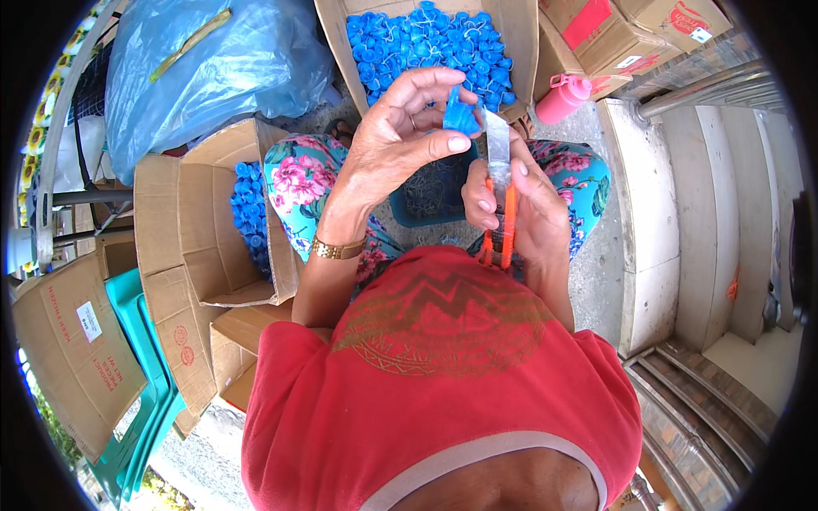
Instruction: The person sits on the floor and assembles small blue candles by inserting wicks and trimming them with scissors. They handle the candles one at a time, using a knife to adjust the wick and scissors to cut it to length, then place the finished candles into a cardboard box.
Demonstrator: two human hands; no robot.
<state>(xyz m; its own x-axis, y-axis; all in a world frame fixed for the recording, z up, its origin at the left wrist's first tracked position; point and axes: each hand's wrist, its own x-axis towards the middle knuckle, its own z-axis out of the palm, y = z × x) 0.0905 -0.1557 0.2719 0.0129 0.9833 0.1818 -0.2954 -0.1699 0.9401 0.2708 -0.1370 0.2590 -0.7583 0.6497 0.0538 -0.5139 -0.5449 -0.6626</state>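
Note:
My left hand (375, 136) is raised in front of me and pinches a small blue plastic cap (461, 113) between thumb and fingers. My right hand (541, 200) is wrapped round an orange utility knife (509, 217). Its wide metal blade points up and away from me, with the tip right beside the cap. Whether the blade touches the cap, I cannot tell. Past my hands, a cardboard box (530, 51) holds a heap of similar blue caps (426, 51), with thin pale strands among them. Between my knees sits a dark teal tub (407, 211), partly hidden by my hands.
On my left stands an open cardboard box (175, 230) with more blue pieces inside. Beyond it bulges a big blue plastic bag (213, 77). A pink bottle (563, 99) stands at far right, near stacked cartons (613, 43). Pale steps (652, 230) and metal rails flank my right.

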